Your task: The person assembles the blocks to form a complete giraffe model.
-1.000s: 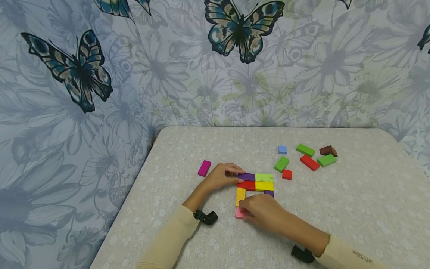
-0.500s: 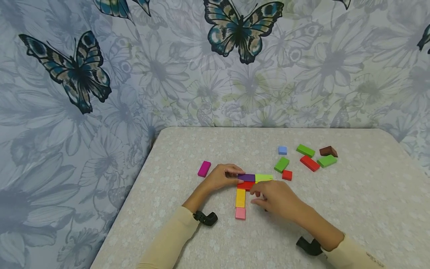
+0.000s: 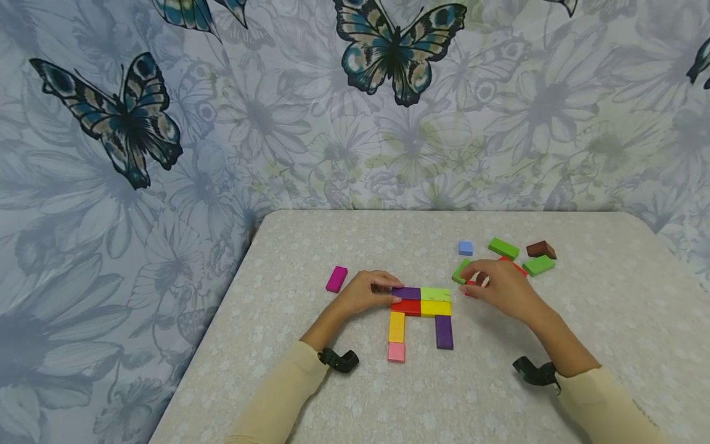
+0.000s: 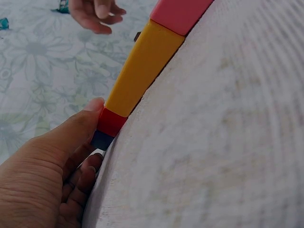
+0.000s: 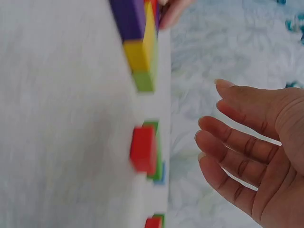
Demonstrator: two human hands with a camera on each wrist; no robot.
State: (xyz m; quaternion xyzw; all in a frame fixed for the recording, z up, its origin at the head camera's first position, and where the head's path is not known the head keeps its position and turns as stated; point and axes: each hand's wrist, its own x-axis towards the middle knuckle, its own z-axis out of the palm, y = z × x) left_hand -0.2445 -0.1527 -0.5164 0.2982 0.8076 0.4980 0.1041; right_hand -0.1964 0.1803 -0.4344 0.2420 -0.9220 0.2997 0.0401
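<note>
Flat coloured blocks lie joined on the table: a purple block (image 3: 407,293) and a lime block (image 3: 435,294) behind a red block (image 3: 407,308) and a yellow block (image 3: 436,308). An orange block (image 3: 396,327) and a pink block (image 3: 396,352) run down from the left end, another purple block (image 3: 444,332) from the right. My left hand (image 3: 366,291) pinches the left end of the red and rear purple blocks, thumb against the red. My right hand (image 3: 501,288) hovers with curved, parted fingers above a small red block (image 5: 143,149), holding nothing.
Beyond the right hand lie a green block (image 3: 459,271), a blue cube (image 3: 465,248), two more green blocks (image 3: 503,248), a longer red block (image 3: 518,269) and a brown wedge (image 3: 541,249). A magenta block (image 3: 336,279) lies left. Patterned wall covering stands behind the table.
My right hand has left the pink block and moved right and away over the loose blocks, uncovering the right-hand purple block. My left hand stays where it was.
</note>
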